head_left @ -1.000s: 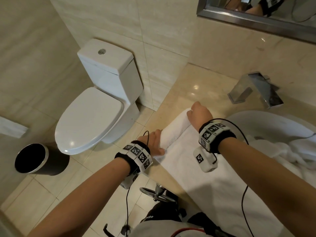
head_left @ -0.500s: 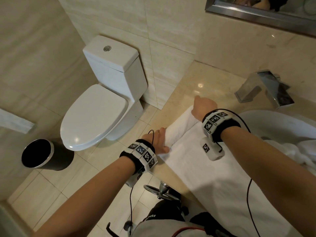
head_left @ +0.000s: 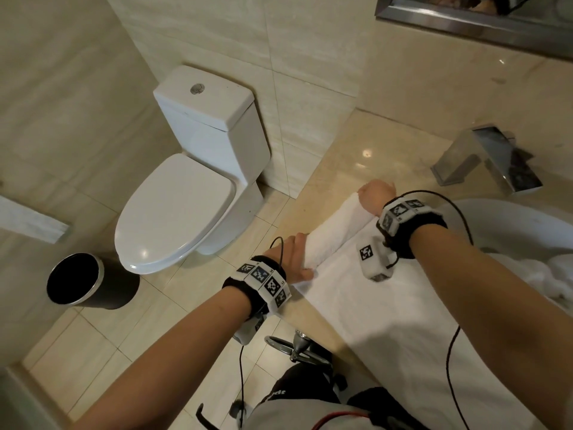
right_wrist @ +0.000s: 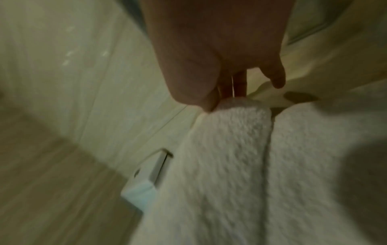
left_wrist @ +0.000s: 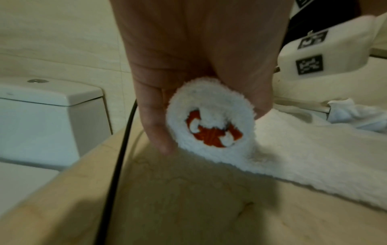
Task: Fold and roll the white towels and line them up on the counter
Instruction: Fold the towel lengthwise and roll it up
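A bathroom walled in beige stone was seen, and a polished beige counter (head_left: pixel 350 169) served as the work surface. A white toilet (head_left: pixel 192 178) with its lid down stood on the tiled floor beyond the counter's left end, and a black waste bin (head_left: pixel 77 282) with a metal rim was set on the floor further from the counter than the toilet. A white basin (head_left: pixel 511 221) was sunk into the counter, with a chrome tap (head_left: pixel 486 158) behind it. A mirror frame (head_left: pixel 465 23) was fixed to the wall above the counter.

A white towel (head_left: pixel 372 305) was spread along the counter from its near edge, and its far end was wound into a tight roll (head_left: pixel 335 234) lying across the counter near the left end. More crumpled white cloth (head_left: pixel 545 274) was heaped in the basin.

The left hand (head_left: pixel 291 259) was wrapped around the roll's near end, fingers and thumb curled about it. In the left wrist view 1 orange patch (left_wrist: pixel 213 132) was visible inside the spiral of that end. The right hand (head_left: pixel 373 198) was closed over the roll's far end, with its fingertips (right_wrist: pixel 209 104) pressed onto the terry; that view was blurred.
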Tool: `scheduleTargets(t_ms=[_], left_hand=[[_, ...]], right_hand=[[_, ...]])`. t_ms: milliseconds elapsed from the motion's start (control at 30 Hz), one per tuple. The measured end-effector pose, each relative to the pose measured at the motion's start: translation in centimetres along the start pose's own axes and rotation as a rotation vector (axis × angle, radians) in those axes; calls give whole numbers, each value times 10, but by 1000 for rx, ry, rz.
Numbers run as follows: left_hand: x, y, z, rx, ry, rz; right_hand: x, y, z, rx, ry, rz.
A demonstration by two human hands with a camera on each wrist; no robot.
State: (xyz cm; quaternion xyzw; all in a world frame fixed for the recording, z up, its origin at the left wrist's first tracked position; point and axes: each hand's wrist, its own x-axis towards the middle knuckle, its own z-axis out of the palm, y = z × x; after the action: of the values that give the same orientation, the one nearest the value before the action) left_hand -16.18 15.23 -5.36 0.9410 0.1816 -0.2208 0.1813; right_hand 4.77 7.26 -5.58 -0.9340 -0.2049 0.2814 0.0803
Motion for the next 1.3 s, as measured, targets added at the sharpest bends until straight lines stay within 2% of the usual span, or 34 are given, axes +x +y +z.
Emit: scheduleTargets(t_ms=[67,167,200,233,333,367,433,500,567,700,767,900,1033,1133,1233,1300], left_hand=[[2,-3,2,-77,-8,-35],[4,-1,-4,-196,-93,-104],[5,1,-7,-228,-115,-116],[5,3,-10,-246,-125,-125],[7,11,-12,-232,-104,-158],[7,12,-9,-207,-91,-161],[7,17,-3,-122,-55,-160],[9,21,0,-65,-34,-162],[7,26,-3,-18,-69,-170],[1,27,-4,88,-96,-99],[-2,22,-8,-19,-160,-108],[-3,7,-16,-363,-402,-137],[-7,7,-9,-530,-461,-141],[-8,10,-4,-483,-381,-141],[-14,11,-4,-318,-213,-85],[-14,1,-7,-244,-133,-118]], right_hand=[[4,5,-1,116,6,8],[5,12,-2,199,212,-55],[0,13,-3,195,239,-117],[-7,13,-4,178,219,-221],[-32,13,-5,-20,-27,-591],[-36,14,-2,-128,-89,-675],[-40,18,1,-287,-110,-749],[-40,20,0,-354,-76,-763],[-43,22,1,-431,-53,-773],[-48,22,5,-567,6,-800],[-52,25,7,-596,43,-818],[-56,33,13,-619,92,-812],[-57,38,13,-660,141,-748],[-51,50,5,-691,173,-590],[-45,54,4,-666,102,-534],[-43,50,3,-601,73,-505]])
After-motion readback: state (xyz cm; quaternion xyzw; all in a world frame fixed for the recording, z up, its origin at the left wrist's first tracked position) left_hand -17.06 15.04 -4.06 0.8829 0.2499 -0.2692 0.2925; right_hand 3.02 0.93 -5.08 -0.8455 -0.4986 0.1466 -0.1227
